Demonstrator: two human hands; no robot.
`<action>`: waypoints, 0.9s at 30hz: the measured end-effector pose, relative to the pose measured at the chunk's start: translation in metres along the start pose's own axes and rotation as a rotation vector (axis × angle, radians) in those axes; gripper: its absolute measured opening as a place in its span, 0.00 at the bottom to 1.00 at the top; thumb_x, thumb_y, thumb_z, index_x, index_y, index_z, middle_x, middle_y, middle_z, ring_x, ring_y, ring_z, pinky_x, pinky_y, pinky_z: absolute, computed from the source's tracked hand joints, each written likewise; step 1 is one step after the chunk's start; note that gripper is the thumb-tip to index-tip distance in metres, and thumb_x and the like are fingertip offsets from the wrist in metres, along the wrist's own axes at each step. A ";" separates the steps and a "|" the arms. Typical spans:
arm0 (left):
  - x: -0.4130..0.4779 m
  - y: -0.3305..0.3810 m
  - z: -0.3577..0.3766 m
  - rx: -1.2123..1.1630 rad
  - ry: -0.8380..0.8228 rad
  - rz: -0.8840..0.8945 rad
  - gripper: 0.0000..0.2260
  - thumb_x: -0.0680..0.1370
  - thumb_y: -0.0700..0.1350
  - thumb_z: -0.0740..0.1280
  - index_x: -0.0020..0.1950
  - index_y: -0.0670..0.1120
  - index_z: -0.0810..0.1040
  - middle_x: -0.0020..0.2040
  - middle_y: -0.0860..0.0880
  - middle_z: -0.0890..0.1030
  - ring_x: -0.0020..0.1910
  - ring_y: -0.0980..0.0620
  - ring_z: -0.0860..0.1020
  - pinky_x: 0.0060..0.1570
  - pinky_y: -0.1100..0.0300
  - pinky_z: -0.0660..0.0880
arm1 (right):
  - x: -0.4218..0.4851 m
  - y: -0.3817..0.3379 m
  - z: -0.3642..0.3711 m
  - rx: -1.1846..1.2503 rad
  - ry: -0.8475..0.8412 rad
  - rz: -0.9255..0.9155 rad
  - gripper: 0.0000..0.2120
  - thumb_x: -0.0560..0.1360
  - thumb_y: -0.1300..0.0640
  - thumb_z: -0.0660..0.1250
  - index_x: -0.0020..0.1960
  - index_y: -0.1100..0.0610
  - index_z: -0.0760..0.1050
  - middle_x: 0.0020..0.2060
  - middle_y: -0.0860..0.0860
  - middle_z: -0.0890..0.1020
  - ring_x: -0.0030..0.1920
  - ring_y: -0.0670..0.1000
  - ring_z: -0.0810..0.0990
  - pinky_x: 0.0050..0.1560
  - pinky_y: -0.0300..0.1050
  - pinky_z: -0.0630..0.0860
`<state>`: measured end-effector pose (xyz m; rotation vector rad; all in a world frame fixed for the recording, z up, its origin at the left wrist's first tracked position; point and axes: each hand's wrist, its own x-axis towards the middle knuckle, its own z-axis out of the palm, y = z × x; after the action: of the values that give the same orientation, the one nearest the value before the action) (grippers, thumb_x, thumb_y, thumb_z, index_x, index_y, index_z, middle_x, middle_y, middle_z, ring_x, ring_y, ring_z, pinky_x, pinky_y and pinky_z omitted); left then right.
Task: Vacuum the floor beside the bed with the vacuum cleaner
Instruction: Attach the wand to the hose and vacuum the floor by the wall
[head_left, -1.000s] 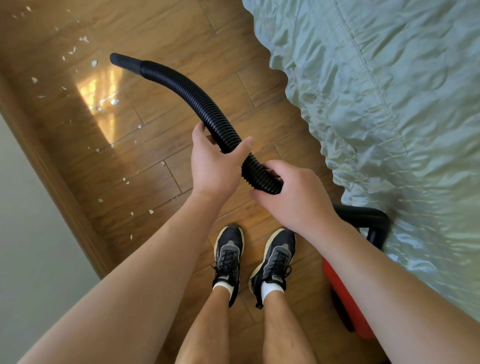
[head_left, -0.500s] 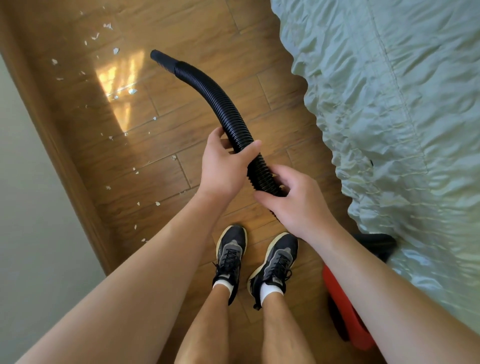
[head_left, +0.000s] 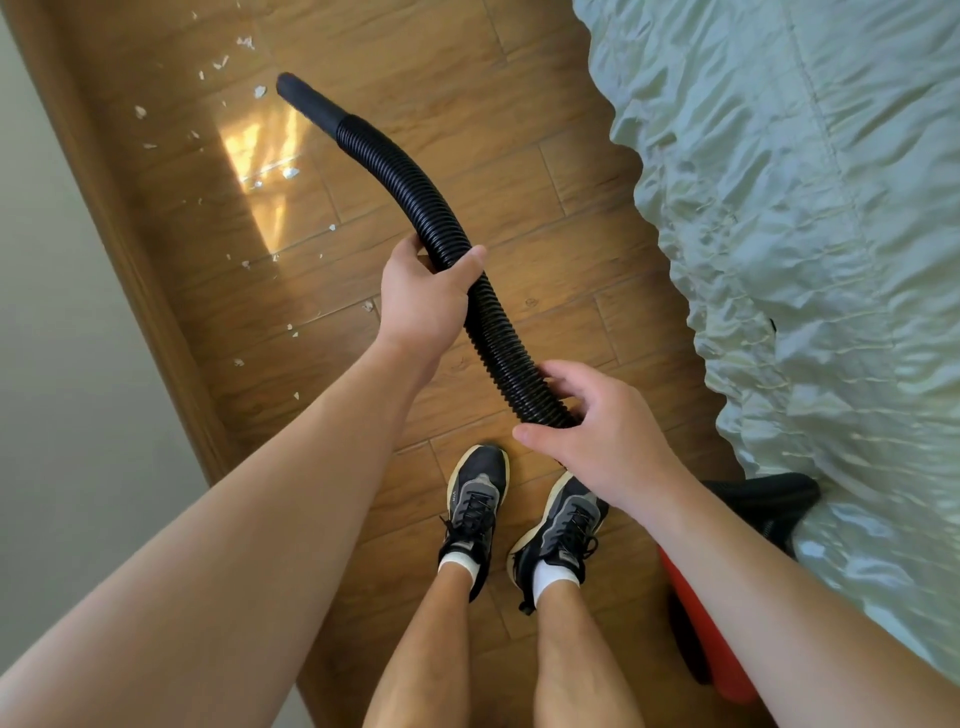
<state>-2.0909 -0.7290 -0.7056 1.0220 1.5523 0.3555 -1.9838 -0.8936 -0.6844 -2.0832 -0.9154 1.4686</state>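
Head view: left hand (head_left: 423, 299) and right hand (head_left: 597, 436) grip the hose (head_left: 395, 161), now farther apart.

Wood-plank floor (head_left: 519, 156) with sunlit patch (head_left: 260, 156); pale wall (head_left: 52, 312), wooden baseboard (head_left: 130, 249) left; quilted pale-green bed (head_left: 805, 208) right.

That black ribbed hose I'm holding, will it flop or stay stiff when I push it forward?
Probably springy, not limp: the hose arcs smoothly beyond the left hand without sagging. Its ribs likely grip well. The nozzle end may wobble when pushed.
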 end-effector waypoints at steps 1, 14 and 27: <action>0.000 -0.001 -0.001 0.011 -0.003 0.013 0.15 0.79 0.46 0.73 0.64 0.46 0.75 0.55 0.49 0.83 0.52 0.54 0.83 0.45 0.64 0.79 | 0.002 -0.002 0.000 0.008 -0.007 -0.003 0.33 0.71 0.49 0.78 0.73 0.48 0.72 0.61 0.41 0.81 0.59 0.42 0.79 0.64 0.46 0.77; -0.028 -0.013 -0.012 -0.054 -0.125 0.012 0.27 0.77 0.40 0.74 0.73 0.46 0.66 0.55 0.46 0.82 0.51 0.49 0.85 0.47 0.55 0.84 | 0.037 -0.054 0.007 0.111 -0.041 0.014 0.20 0.72 0.48 0.76 0.62 0.42 0.78 0.49 0.42 0.84 0.43 0.44 0.85 0.45 0.51 0.84; -0.009 -0.017 -0.032 -0.074 0.009 -0.020 0.17 0.80 0.51 0.71 0.62 0.43 0.75 0.51 0.50 0.81 0.47 0.56 0.81 0.45 0.63 0.77 | 0.006 -0.032 0.037 0.222 0.005 0.029 0.29 0.73 0.58 0.76 0.72 0.46 0.74 0.59 0.40 0.82 0.62 0.40 0.79 0.65 0.42 0.74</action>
<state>-2.1278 -0.7351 -0.7032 0.9477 1.5453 0.4012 -2.0257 -0.8685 -0.6800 -1.9443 -0.6884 1.5045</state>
